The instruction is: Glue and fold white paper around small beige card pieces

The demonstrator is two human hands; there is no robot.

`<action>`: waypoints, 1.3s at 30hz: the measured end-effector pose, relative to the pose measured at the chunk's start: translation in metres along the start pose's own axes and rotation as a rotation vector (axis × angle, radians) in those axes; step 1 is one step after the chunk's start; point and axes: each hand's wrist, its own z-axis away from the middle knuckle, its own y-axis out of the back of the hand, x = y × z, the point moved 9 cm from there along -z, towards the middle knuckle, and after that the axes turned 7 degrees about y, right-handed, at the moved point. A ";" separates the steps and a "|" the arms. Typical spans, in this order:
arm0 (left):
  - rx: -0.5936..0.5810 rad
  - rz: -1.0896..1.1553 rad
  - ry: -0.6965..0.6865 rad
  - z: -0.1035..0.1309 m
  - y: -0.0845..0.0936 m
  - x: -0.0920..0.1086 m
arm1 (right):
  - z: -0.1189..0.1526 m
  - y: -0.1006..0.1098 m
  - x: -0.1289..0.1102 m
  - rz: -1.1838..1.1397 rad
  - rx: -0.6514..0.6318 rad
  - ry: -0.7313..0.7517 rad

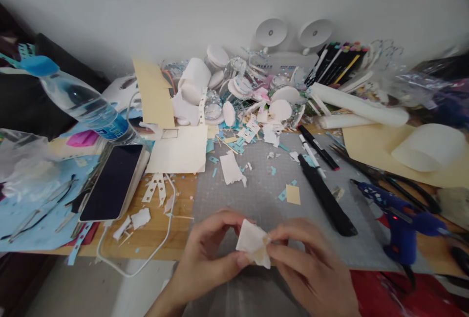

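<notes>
Between my two hands, at the front edge of the table, is a small folded piece of white paper (252,240) with an uneven lower edge. My left hand (216,243) pinches its left side between thumb and forefinger. The fingertips of my right hand (306,253) press together at its right edge, where a small yellowish spot shows. Just beyond lies the grey cutting mat (252,200), bearing a torn white scrap (231,168) and a small cream square (293,194).
A blue glue gun (401,219) with a red light, scissors (403,192), a black cutter (326,195) and markers (318,147) lie right. Left are a phone (112,182), white cable (170,219) and tilted water bottle (84,99). Paper scraps and white discs (280,110) crowd the back.
</notes>
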 end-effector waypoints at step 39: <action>-0.051 -1.190 -0.330 -0.011 -0.027 0.048 | 0.038 -0.039 0.058 -0.348 -0.233 -0.462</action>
